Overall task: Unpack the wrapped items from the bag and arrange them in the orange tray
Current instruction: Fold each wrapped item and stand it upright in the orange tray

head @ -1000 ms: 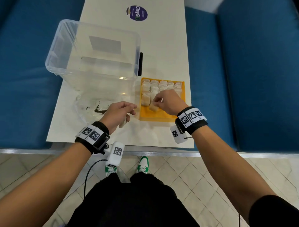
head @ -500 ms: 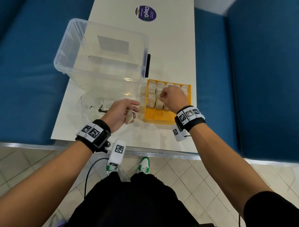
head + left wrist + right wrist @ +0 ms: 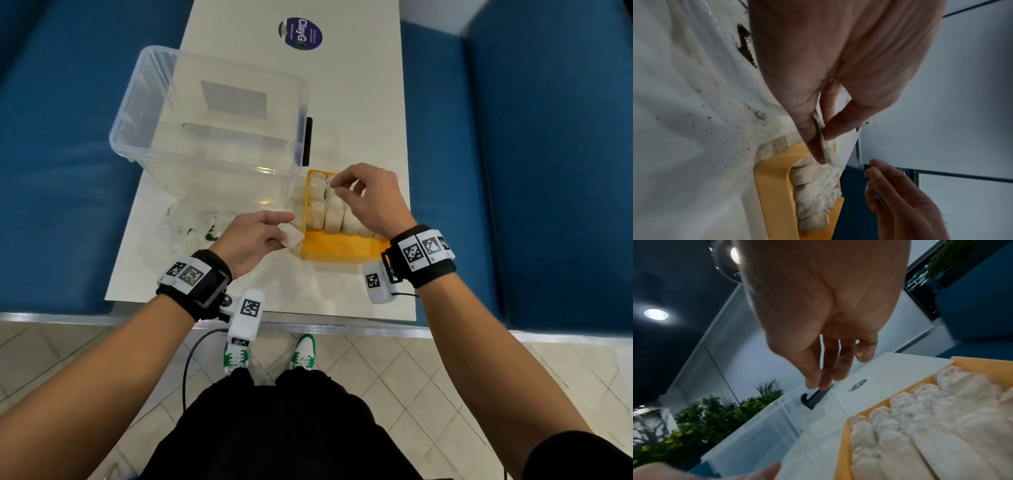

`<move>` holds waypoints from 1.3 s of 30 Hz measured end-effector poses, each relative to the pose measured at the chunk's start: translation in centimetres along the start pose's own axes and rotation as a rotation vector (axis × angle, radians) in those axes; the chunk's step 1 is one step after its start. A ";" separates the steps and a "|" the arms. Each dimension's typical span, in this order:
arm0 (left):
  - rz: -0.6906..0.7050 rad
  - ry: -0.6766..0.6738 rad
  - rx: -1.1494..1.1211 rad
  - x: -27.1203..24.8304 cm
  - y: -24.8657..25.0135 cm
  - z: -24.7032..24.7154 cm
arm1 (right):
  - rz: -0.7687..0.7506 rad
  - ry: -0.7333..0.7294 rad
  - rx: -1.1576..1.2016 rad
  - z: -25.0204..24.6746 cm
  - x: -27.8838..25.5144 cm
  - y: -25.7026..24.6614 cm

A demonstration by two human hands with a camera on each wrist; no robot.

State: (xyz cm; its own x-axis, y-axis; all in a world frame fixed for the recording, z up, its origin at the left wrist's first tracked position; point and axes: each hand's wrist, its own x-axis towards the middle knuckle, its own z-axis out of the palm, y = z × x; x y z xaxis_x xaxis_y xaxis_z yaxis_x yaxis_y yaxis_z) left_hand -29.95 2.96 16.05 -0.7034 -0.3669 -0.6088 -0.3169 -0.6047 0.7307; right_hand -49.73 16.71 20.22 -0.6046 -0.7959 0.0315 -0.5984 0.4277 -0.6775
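Note:
The orange tray [image 3: 339, 247] sits on the white table and holds rows of white wrapped items [image 3: 332, 214]. My left hand [image 3: 286, 233] pinches one wrapped item [image 3: 294, 238] between thumb and fingers, right at the tray's near left edge. In the left wrist view that item [image 3: 829, 154] hangs from the pinch above the tray's rim [image 3: 772, 186]. My right hand [image 3: 337, 186] hovers over the far rows. Its thumb meets its curled fingertips [image 3: 818, 384], and nothing shows between them. The clear bag [image 3: 191, 226], flat with dark crumbs, lies left of my left hand.
A large clear plastic bin [image 3: 212, 113] with a black latch [image 3: 309, 140] stands behind the bag and touches the tray's far left corner. Blue seats flank the narrow table [image 3: 342, 102]. A purple sticker [image 3: 300, 33] marks its far end.
My left hand has carried its wrapped item rightwards to the tray's edge. My right hand has let go of the item it was setting down and moved to the tray's far rows.

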 end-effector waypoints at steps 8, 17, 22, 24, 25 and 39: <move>-0.005 0.001 -0.180 -0.5 -0.1 -0.3 | -0.217 -0.315 -0.134 3.5 -3.1 -3.1; -0.062 -0.083 -0.216 -2.2 -0.3 -1.6 | -0.153 -0.092 -0.033 6.4 -4.2 -4.2; -0.012 -0.083 -0.014 -2.7 -1.0 -2.1 | -0.145 -0.010 0.011 6.9 -4.3 -4.8; 0.016 -0.079 0.033 -2.7 -1.4 -2.2 | -0.138 0.001 0.016 7.0 -4.3 -4.9; 0.026 -0.072 0.030 -2.6 -1.6 -2.2 | -0.132 0.005 0.017 7.0 -4.3 -4.9; 0.099 -0.040 0.053 -2.9 -2.1 -1.3 | -0.085 0.057 0.056 6.3 -4.6 -4.1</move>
State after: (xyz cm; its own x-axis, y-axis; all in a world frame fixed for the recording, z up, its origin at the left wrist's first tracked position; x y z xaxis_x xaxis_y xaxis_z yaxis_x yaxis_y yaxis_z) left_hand -26.39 4.35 15.86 -0.7574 -0.3938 -0.5208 -0.2768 -0.5287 0.8024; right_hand -41.13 15.94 18.18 -0.5829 -0.8019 0.1310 -0.6191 0.3339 -0.7108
